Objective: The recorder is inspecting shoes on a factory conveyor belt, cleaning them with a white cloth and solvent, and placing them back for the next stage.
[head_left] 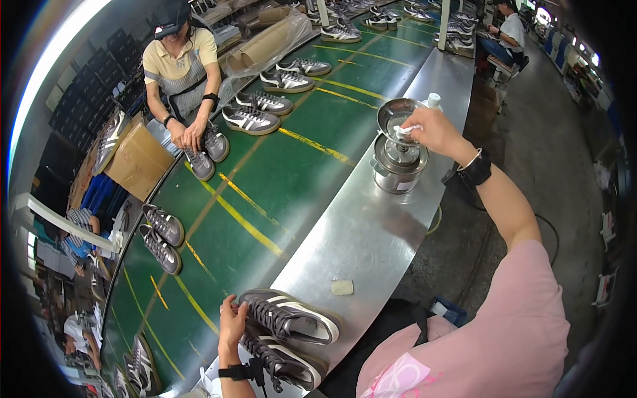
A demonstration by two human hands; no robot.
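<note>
At two o'clock in the head view, right hand pinches a crumpled white cloth between thumb and fingers, over a round metal dish; whether cloth and dish touch cannot be told. Dish sits above a steel canister, which stands on the metal ledge. White bottle, partly hidden by the right hand, is noted between one and two o'clock. Left hand is well apart from the right, at seven o'clock, its fingertips at the toe of the farther dark shoe; whether it grips or merely rests cannot be told. That shoe and the nearer dark shoe lie side by side between six and seven o'clock, laced, pale-striped, toes toward nine to ten o'clock, openings toward four. Beige pad lies flat on the ledge between five and six o'clock, near the heel of the farther shoe. Beyond the ledge runs a green surface with yellow lines. Co-worker at ten to eleven o'clock has both hands on a pair of grey shoes. Further pairs: one between eight and nine o'clock, another near eleven. Cardboard box observed between nine and ten o'clock, beside the green surface.
</note>
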